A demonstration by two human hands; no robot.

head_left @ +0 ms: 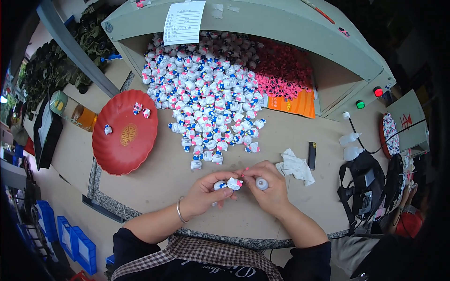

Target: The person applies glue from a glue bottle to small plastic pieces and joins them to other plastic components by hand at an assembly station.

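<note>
Small white cat figurines with pink and blue parts are held in my left hand [205, 193], whose fingers are closed around them. One figurine [234, 183] sticks out at the fingertips, with another partly hidden beside it. Close on its right, my right hand [274, 194] pinches a tiny pink piece [245, 171] between thumb and forefinger. That same hand also grips a small pale squeeze bottle [262, 183] against its palm. In front of both hands spreads a big heap of similar figurines [206, 93]. A pile of small pink-and-black pieces [283, 86] lies beside the heap.
At left stands a red scalloped dish [108, 157] with 3 figurines; a jar of amber liquid [84, 118] is behind it. A grey-green shelf [262, 23] overhangs the heap. Rightward lie a crumpled cloth [296, 167], a black lighter [312, 155], white bottles [352, 153] and a black bag [368, 180].
</note>
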